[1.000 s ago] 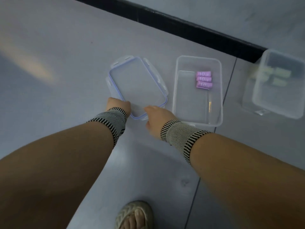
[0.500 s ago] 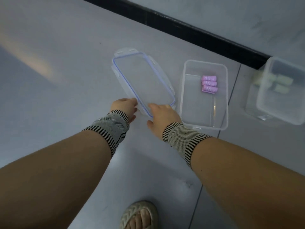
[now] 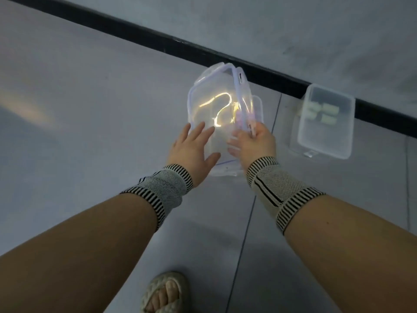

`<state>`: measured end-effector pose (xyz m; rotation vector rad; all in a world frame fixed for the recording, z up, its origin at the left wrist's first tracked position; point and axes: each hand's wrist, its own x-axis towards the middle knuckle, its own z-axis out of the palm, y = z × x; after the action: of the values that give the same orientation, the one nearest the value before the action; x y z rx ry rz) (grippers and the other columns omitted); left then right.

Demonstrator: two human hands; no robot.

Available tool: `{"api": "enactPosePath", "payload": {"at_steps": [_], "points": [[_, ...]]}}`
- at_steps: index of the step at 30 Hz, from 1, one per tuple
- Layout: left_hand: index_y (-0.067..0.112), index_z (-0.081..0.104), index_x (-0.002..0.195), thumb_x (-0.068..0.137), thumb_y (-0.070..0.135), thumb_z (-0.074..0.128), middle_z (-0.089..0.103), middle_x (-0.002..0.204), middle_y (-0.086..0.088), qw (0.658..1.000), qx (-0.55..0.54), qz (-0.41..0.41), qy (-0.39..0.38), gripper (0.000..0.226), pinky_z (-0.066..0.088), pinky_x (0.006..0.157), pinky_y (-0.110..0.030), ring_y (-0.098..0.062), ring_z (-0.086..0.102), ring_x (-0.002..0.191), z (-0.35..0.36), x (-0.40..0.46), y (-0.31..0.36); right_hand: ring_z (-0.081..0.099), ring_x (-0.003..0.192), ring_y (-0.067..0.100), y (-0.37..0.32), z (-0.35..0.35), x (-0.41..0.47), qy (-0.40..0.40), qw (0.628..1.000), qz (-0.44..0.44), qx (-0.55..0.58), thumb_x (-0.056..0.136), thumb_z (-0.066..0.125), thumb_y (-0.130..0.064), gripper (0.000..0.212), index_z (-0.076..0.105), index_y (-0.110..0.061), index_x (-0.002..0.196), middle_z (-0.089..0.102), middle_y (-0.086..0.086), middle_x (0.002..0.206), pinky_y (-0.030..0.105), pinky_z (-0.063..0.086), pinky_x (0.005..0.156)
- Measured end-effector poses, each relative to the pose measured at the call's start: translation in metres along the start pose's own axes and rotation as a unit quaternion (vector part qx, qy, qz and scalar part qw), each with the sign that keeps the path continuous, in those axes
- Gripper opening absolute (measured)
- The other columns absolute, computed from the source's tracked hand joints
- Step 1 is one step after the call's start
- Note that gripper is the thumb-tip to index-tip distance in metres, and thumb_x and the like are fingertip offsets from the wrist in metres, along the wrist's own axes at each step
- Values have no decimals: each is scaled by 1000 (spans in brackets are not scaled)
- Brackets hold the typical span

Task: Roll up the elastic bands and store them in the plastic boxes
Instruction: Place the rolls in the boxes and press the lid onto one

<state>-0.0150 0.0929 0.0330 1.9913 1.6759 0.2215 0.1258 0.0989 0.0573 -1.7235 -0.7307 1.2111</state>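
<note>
A clear plastic lid [image 3: 212, 96] with a blue seal is lifted and tilted over the clear plastic box [image 3: 258, 109] on the floor. My right hand [image 3: 253, 143] grips the lid's right edge, thumb on top and fingers underneath. Against the lid's near left part my left hand [image 3: 191, 147] lies flat, its fingers spread and straight. Light glare on the lid hides the pink rolled bands inside the box.
A second clear plastic box [image 3: 325, 134] with pale rolled bands [image 3: 322, 112] stands to the right, near the black baseboard [image 3: 135, 30]. My sandalled foot [image 3: 164, 292] is at the bottom. Grey floor tiles lie all around.
The lid has been lifted off the floor and swung right over the box with the pink rolls. My right hand now grips its edge; my left hand has opened flat against it.
</note>
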Motion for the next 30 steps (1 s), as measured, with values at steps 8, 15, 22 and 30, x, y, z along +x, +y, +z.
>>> {"api": "enactPosePath", "payload": {"at_steps": [8, 15, 22, 30], "points": [[40, 3, 148, 88, 60, 46, -11, 159, 7, 982, 137, -25, -124, 77, 10, 116, -53, -24, -12, 145, 40, 23, 1, 61, 68, 18, 36, -65, 37, 78, 971, -10, -225, 80, 69, -27, 9, 63, -19, 81, 62, -2, 71, 26, 51, 63], [32, -1, 150, 79, 57, 63, -8, 159, -1, 990, 36, -97, -100, 99, 21, 115, -46, -25, 9, 146, 48, 30, 4, 52, 68, 17, 58, -78, 53, 85, 957, -10, -276, 85, 66, -31, 24, 62, -8, 86, 56, 1, 75, 23, 38, 65], [23, 9, 151, 77, 44, 72, 4, 159, 1, 991, -61, -111, -53, 99, 30, 110, -35, -22, 32, 138, 57, 31, 4, 55, 72, 18, 70, -78, 60, 97, 971, 41, -214, 85, 66, -31, 26, 63, -7, 94, 59, 1, 78, 25, 41, 68], [17, 32, 145, 92, 32, 56, 19, 156, -1, 995, -64, -76, 9, 60, 29, 108, -29, -20, 39, 133, 61, 34, 6, 56, 79, 21, 68, -87, 63, 88, 969, 57, -224, 87, 63, -31, 29, 61, -7, 102, 58, 2, 86, 26, 41, 69]]}}
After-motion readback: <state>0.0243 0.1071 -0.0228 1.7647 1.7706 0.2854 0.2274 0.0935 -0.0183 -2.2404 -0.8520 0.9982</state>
